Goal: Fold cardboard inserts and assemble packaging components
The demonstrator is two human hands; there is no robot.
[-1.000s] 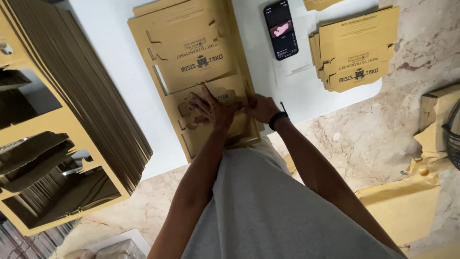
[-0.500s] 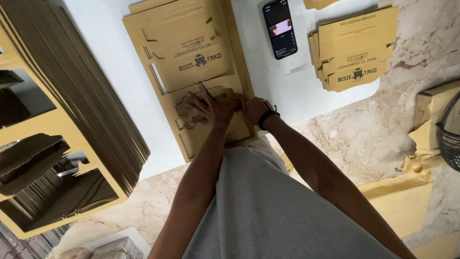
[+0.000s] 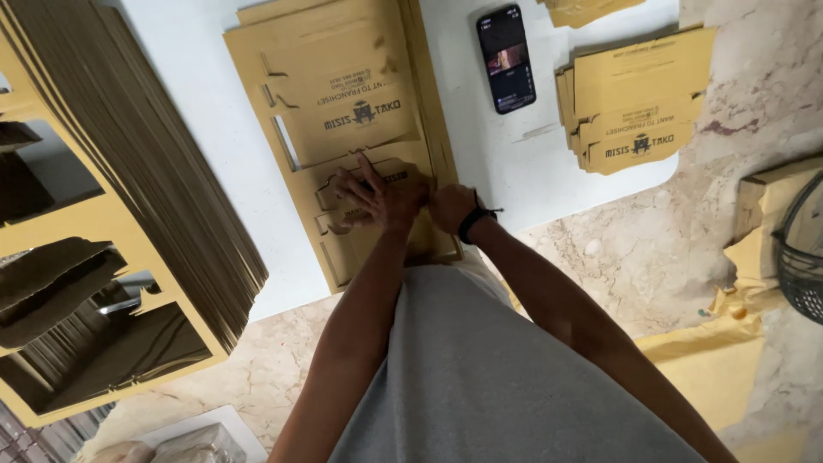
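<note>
While both hands work the near end of the flat die-cut cardboard blank (image 3: 343,129) on the white bench (image 3: 214,154), folding looks to be the step in hand. Left hand (image 3: 377,193) spread wide, fingers fanned, pressing a flap down flat. Right hand (image 3: 450,206), black band at the wrist, bunched close just beside it at the blank's right edge; cannot tell whether pinching the edge or only pushing on it. Next move, judging from this, calls for holding the pressed panel steady while raising the neighbouring flap along its crease, without tearing the cut tabs. Right of the blank, a dark phone (image 3: 506,58) lying face up, screen lit. Further right of the blank, a small stack of folded boxes (image 3: 634,103) at the bench edge. Left of the blank, a tall stack of flat blanks (image 3: 146,171), fanned on its side. Below the blank, past the bench edge, marbled stone floor (image 3: 651,257), with yellow paper (image 3: 711,369) and a dark wire basket (image 3: 801,249) far right.
</note>
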